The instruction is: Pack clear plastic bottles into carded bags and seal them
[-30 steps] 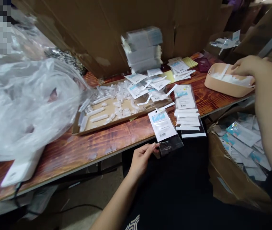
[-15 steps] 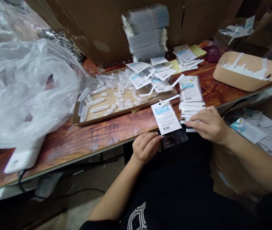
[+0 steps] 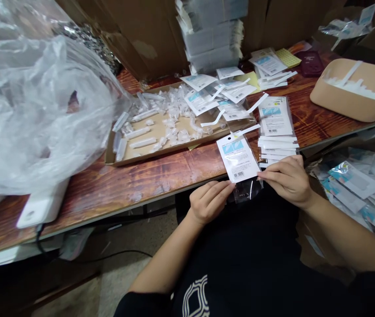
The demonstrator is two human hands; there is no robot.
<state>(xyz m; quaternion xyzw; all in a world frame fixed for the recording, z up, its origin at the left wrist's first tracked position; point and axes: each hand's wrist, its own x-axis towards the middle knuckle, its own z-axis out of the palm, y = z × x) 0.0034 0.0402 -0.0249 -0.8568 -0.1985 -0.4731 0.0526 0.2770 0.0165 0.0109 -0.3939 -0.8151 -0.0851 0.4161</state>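
Facing one wood-grained table (image 3: 163, 171), backed by brown cardboard (image 3: 134, 39). Seeing one cloudy plastic bag (image 3: 42, 110) bulging over the left end, covering part of a white block (image 3: 44, 204) with a black cord (image 3: 121, 255). Noting one open carton (image 3: 309, 229) low on the right, heaped with packets too overlapped to count. Finding one shallow tray (image 3: 157, 125) mid-table, strewn with clear plastic pieces (image 3: 172, 132) and cluttered at its right end by about five loose packets (image 3: 200, 102). Spotting one beige bin (image 3: 349, 103) of white strips at far right, plus one tall stack of sleeves (image 3: 212, 39) behind the tray. Meeting one overlapping row of packets (image 3: 276, 119), partly hidden at the near end by the right hand (image 3: 288, 182). Passing one dark purple object (image 3: 310, 64) with pale, illegible lettering, beside one yellow sheet (image 3: 287, 58). Holding one packet (image 3: 238, 154) over the table's front edge — clamped at the lower left in the fingertips of the left hand (image 3: 211, 201), at the lower right in those of the other. Making out two blue panels and one barcode (image 3: 238, 174) on its white label — cannot read the tiny print.
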